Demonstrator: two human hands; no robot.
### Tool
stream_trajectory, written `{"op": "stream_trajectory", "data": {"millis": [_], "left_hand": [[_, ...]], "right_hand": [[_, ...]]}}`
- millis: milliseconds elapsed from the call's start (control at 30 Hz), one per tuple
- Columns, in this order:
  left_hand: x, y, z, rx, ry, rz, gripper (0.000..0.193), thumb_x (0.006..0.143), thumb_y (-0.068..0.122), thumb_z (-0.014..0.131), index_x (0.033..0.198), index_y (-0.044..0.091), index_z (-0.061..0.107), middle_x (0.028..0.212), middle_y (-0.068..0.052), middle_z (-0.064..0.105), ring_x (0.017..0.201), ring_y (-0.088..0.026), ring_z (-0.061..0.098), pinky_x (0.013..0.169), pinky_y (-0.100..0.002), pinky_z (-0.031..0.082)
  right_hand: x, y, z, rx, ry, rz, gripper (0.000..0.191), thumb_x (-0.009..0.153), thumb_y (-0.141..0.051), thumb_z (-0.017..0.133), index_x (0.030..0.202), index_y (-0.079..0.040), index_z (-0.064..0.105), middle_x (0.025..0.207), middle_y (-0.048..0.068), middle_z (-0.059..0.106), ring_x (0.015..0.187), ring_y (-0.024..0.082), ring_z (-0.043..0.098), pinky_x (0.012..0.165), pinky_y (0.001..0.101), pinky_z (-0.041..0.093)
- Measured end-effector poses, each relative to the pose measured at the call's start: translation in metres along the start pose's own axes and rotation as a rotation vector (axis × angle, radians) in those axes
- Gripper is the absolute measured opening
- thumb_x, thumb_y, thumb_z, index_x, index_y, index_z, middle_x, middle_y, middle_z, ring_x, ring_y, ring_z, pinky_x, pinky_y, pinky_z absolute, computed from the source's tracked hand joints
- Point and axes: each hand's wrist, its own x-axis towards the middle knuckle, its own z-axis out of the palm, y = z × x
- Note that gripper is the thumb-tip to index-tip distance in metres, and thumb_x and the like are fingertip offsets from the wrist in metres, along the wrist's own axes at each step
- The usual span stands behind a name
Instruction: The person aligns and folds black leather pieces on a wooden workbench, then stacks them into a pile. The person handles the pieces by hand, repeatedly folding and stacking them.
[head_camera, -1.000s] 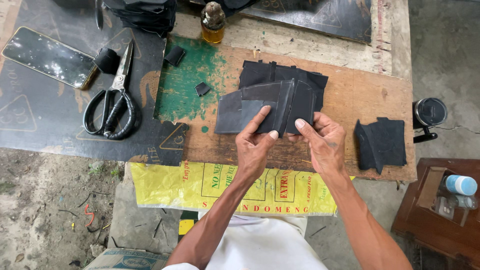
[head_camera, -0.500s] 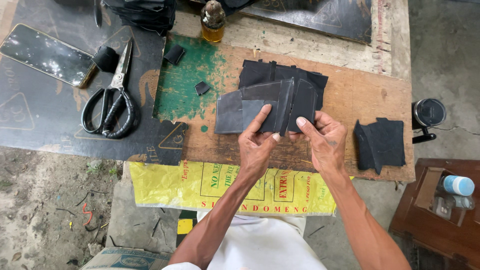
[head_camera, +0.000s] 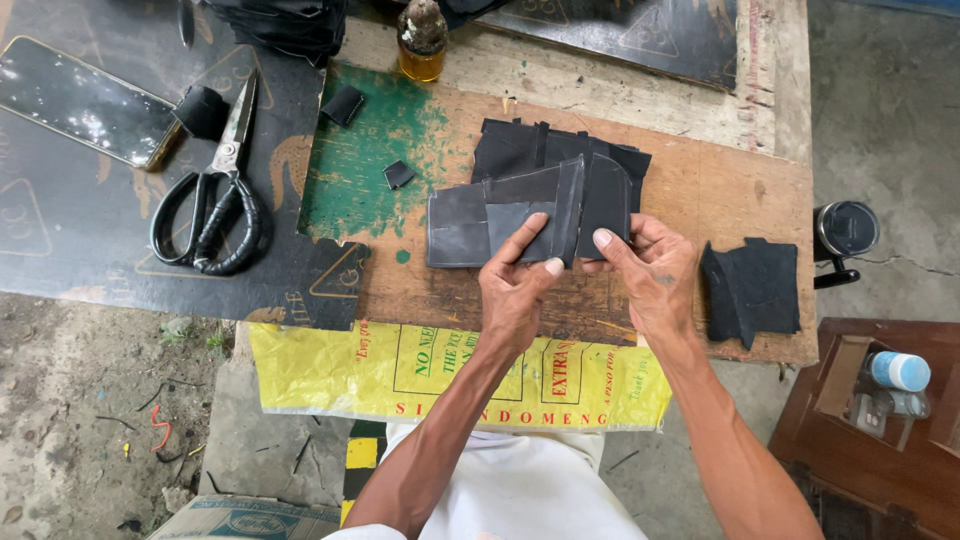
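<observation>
Two hands on the job, both at the dark leather pieces (head_camera: 500, 215) lying on the wooden board (head_camera: 720, 180). My left hand (head_camera: 515, 290) has its fingers stretched over the grey-black panel, thumb tip pressed at its lower edge, pinching that flap lightly. My right hand (head_camera: 650, 270) nips the neighbouring curved piece by its bottom edge between thumb and forefinger, the other fingers curled under. Beneath them sits a stack of black cut pieces (head_camera: 560, 150), and a second black pile (head_camera: 752, 290) rests just beside my right wrist. Off to the left, scissors (head_camera: 215, 190) and a phone (head_camera: 85, 100) lie on the dark mat (head_camera: 60, 220). Small amber bottle (head_camera: 422, 40) up top, yellow sack (head_camera: 450, 370) hanging at the board's near edge.
</observation>
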Motion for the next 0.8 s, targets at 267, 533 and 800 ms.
{"op": "stream_trajectory", "data": {"millis": [267,533,800], "left_hand": [[-0.0001,0.0016,0.0001,0.082,0.021,0.038,0.069,0.087,-0.002,0.075,0.151,-0.006,0.048,0.109,-0.015,0.073,0.087,-0.007,0.068,0.082,-0.023,0.057],[0.0000,0.0076,0.0011,0.161,0.022,0.024,0.068,0.086,-0.002,0.074,0.150,-0.006,0.048,0.113,-0.018,0.074,0.093,-0.010,0.070,0.086,-0.025,0.058],[0.0024,0.0073,0.0005,0.035,-0.002,-0.008,0.065,0.088,-0.002,0.068,0.149,-0.007,0.047,0.119,-0.021,0.071,0.099,-0.017,0.073,0.090,-0.032,0.063]], "right_hand": [[-0.0004,0.0038,0.0001,-0.009,-0.016,-0.018,0.013,0.095,-0.003,0.073,0.101,0.007,0.068,0.090,0.016,0.075,0.071,0.016,0.072,0.066,0.0269,0.062],[-0.0002,0.0037,0.0009,-0.046,-0.005,-0.027,0.013,0.094,-0.003,0.073,0.102,0.007,0.069,0.089,0.017,0.075,0.071,0.016,0.073,0.063,0.0273,0.063],[0.0006,0.0071,-0.0003,-0.034,-0.011,-0.017,0.013,0.095,-0.003,0.073,0.101,0.007,0.069,0.089,0.016,0.075,0.072,0.016,0.073,0.063,0.0274,0.062]]}}
